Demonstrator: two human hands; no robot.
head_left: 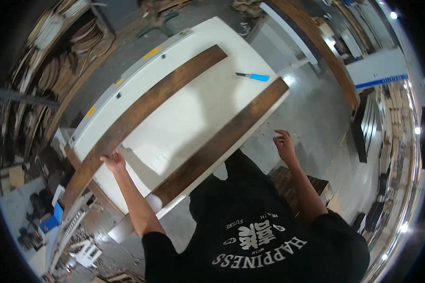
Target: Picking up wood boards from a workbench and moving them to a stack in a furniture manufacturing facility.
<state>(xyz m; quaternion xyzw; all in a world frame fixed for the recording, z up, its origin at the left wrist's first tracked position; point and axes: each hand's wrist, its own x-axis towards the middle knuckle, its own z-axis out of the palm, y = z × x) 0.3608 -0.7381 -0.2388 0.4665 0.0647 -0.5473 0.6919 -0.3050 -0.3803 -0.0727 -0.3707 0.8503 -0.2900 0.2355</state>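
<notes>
Hands apart: left hand (114,162) at far plank (146,106), contact unclear, right hand (284,145) loosely open, empty; two-handed support steadies best.

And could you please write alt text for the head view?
A person's left hand is at the edge of a brown board on a white table; a second brown board lies nearer. The right hand looks empty; a blue-handled tool lies between the boards.

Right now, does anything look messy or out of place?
Yes. The far brown plank pokes past the left end of the white table, so it isn't fully on top. Pale scraps lie jumbled at the lower left, looking messy.
</notes>
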